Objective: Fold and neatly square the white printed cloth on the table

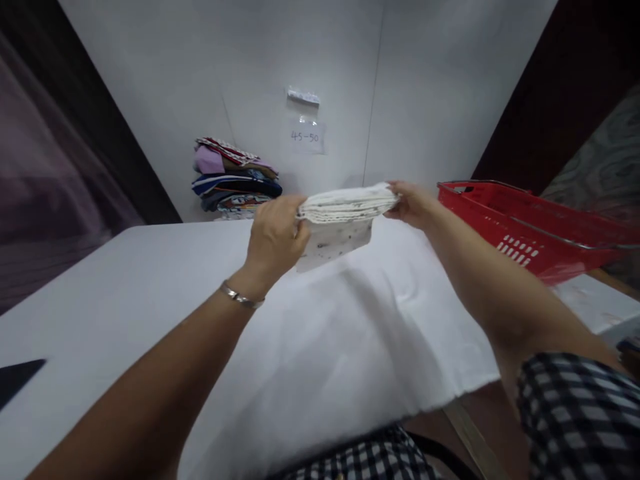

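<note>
A folded white cloth (345,207) with small dark marks is held up above the white-covered table, its layers bunched along the top and one flap hanging below. My left hand (277,230) grips its left end, thumb toward me, with a silver bracelet on that wrist. At the other end my right hand (407,205) pinches the cloth's right edge. Both hands are closed on the cloth. Whether it is a garment or a plain cloth, I cannot tell.
Behind my left hand, a stack of folded clothes (235,177) stands against the white wall. A red plastic basket (500,227) with metal handles sits to the right. A paper label (306,137) reading 45-50 is on the wall. The white tablecloth (125,287) covers the table.
</note>
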`<action>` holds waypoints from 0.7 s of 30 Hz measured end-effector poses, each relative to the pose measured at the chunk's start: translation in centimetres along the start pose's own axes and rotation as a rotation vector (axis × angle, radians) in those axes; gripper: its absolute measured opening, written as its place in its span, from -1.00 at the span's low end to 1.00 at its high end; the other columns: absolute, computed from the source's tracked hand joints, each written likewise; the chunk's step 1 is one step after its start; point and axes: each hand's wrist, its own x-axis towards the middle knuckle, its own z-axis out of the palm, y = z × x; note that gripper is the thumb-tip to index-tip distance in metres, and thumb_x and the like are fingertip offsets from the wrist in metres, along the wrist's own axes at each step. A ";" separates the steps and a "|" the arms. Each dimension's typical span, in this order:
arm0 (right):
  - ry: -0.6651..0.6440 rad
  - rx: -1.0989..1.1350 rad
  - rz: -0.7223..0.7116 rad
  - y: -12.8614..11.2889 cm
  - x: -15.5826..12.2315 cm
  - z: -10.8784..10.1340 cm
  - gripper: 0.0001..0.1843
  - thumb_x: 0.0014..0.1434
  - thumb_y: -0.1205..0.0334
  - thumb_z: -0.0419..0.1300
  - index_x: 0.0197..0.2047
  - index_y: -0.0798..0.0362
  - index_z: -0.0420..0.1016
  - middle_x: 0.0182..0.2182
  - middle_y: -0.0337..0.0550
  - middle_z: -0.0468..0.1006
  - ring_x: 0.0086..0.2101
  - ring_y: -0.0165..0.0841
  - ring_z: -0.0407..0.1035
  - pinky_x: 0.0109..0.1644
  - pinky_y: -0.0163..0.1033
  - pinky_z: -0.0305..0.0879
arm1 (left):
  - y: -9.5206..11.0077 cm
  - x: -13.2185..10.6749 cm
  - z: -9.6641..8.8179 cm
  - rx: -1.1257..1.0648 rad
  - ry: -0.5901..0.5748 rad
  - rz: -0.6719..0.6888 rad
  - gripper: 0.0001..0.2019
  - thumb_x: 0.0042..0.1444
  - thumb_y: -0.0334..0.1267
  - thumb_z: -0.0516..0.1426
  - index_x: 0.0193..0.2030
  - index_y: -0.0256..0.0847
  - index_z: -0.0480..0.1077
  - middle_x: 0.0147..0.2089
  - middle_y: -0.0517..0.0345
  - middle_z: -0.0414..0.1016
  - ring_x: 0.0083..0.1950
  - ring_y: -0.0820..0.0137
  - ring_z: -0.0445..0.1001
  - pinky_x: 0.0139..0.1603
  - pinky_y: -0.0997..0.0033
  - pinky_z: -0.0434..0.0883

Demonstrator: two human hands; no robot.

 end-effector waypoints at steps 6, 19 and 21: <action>-0.059 0.012 -0.056 -7.2 -2.4 0.0 -0.85 0.19 0.40 0.03 -0.16 0.12 0.34 -0.39 -0.18 0.46 -0.46 -0.50 0.38 -0.42 -0.39 0.39 | -1.1 3.0 -6.4 -0.028 -0.012 0.044 -0.63 0.16 -0.27 -0.08 0.04 -0.39 0.30 -0.04 0.07 0.41 0.01 0.30 0.37 0.04 0.19 0.24; 0.004 0.047 -0.035 -8.2 6.3 3.1 -0.92 0.12 0.46 0.10 -0.29 0.16 0.37 -0.43 -0.12 0.46 -0.47 -0.41 0.41 -0.40 -0.26 0.47 | -8.0 10.3 -3.0 -0.107 -0.198 -0.318 -0.69 -0.01 -0.36 0.05 -0.10 -0.26 0.43 -0.25 0.09 0.51 -0.23 0.34 0.41 -0.17 0.36 0.34; 0.022 0.104 -0.150 -8.7 7.4 3.3 -0.90 0.11 0.44 0.12 -0.27 0.11 0.36 -0.40 -0.14 0.46 -0.44 -0.39 0.43 -0.36 -0.20 0.49 | -8.5 11.4 -3.5 -0.041 -0.119 -0.278 -0.68 0.02 -0.35 0.04 -0.06 -0.26 0.40 -0.18 0.06 0.50 -0.18 0.33 0.41 -0.13 0.36 0.32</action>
